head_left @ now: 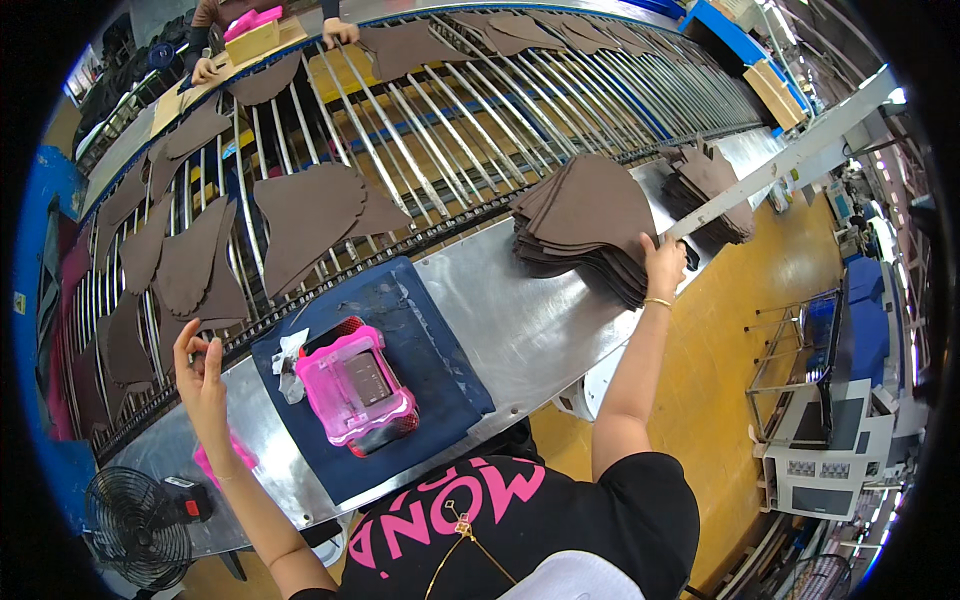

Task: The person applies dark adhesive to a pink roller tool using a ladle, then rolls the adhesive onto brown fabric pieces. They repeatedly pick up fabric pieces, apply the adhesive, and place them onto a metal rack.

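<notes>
My left hand is raised over the near rail of the roller conveyor, its fingers apart and nothing in them. Beside it, flat dark brown cut pieces with curved outlines lie on the rollers. My right hand is at the right edge of a thick stack of similar brown pieces, thumb and fingers spread. Whether a piece is between the fingers is hard to see. A second, smaller brown stack lies just beyond that hand, past a pale metal bar.
A pink-framed box with a display sits on a dark blue mat on the metal table. A black fan stands at lower left. Across the conveyor, another person's hands are at its far edge. White machines stand at right.
</notes>
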{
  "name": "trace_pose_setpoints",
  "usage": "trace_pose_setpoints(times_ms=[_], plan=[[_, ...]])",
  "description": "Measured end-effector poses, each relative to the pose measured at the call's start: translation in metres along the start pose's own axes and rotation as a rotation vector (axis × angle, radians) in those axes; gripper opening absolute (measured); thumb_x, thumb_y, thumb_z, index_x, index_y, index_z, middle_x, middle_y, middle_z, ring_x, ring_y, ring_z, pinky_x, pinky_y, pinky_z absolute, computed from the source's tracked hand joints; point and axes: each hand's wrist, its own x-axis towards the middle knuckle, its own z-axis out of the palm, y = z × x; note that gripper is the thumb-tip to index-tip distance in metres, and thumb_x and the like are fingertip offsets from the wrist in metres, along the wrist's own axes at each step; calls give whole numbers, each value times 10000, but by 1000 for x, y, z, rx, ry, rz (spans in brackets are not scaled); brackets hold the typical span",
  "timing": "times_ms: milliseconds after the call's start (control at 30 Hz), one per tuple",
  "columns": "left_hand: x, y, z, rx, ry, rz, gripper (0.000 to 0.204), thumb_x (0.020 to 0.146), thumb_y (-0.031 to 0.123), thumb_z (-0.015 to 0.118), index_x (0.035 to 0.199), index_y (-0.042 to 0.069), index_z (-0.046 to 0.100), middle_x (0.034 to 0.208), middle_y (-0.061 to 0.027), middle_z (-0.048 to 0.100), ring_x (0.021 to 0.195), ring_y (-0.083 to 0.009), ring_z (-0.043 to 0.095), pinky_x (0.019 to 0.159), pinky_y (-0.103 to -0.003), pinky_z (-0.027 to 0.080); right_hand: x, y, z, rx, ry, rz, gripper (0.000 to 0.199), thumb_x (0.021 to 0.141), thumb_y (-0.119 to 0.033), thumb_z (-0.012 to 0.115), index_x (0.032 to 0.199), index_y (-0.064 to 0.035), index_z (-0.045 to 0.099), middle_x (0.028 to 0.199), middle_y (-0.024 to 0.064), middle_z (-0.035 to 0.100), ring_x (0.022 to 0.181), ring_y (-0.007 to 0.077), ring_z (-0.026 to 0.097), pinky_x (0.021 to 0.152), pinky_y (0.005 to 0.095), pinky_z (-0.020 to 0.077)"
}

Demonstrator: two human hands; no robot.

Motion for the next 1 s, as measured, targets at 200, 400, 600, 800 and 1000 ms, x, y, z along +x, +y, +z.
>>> trace_pose_setpoints(times_ms=[200, 400, 600, 800, 1000], plan=[[-2, 19, 31, 10, -85, 21, 377, 901, 89, 614, 1263, 82, 507, 895, 47, 445, 594, 1, 318, 473, -161, 237, -2, 18, 14, -11, 31, -132, 435, 815, -426, 653, 1072, -75, 658, 1123, 136, 597, 1047, 320, 575, 862, 489, 463], [-10, 20, 30, 72, -98, 47, 424, 866, 79, 648, 1266, 85, 509, 914, 27, 447, 614, -13, 346, 522, -172, 291, 14, 15, 14, 14, -89, -112, 423, 755, -391, 717, 995, -46, 678, 1039, 185, 634, 983, 339, 609, 851, 432, 483], [-19, 24, 27, 103, -53, 118, 413, 832, 104, 684, 1219, 71, 546, 909, -9, 456, 595, -48, 418, 534, -187, 363, 35, 30, 28, -95, -27, -204, 519, 695, -490, 748, 940, -37, 688, 982, 187, 653, 914, 336, 644, 785, 471, 511], [-21, 22, 25, 103, -66, 114, 416, 828, 113, 691, 1215, 80, 544, 917, -6, 455, 588, -36, 381, 547, -186, 361, 15, -2, -2, -358, -9, -205, 537, 750, -458, 711, 958, 32, 646, 1004, 184, 646, 882, 334, 649, 722, 438, 535], [-24, 25, 27, 158, -69, 145, 419, 827, 158, 691, 1213, 82, 544, 888, -20, 461, 563, -61, 389, 538, -208, 369, 15, -5, 0, -372, -52, -230, 471, 785, -403, 698, 1044, -15, 634, 1031, 221, 632, 920, 384, 639, 730, 479, 523]])
